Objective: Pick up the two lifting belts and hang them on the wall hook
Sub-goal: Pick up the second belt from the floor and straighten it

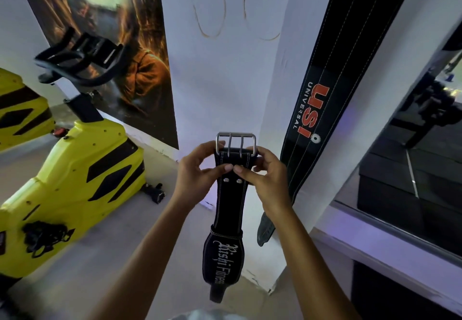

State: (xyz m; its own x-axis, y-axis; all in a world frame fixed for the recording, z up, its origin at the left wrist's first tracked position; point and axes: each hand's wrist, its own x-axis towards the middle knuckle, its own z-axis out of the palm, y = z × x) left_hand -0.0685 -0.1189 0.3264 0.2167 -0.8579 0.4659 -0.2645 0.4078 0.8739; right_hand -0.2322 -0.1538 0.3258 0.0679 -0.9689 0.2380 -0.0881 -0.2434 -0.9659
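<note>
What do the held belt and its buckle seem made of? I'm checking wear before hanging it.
Held belt: looks like black matte leather or suede, judging by its white edge stitching and rivets; it could be synthetic. Buckle: silvery brushed metal, probably steel, with a dull shine on the frame and two prongs.

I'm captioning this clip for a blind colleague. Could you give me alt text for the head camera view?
Both hands, left hand and right hand, hold a black lifting belt upright just below its steel buckle. A second black belt already hangs against the white wall, right; a yellow exercise bike stands left.
</note>
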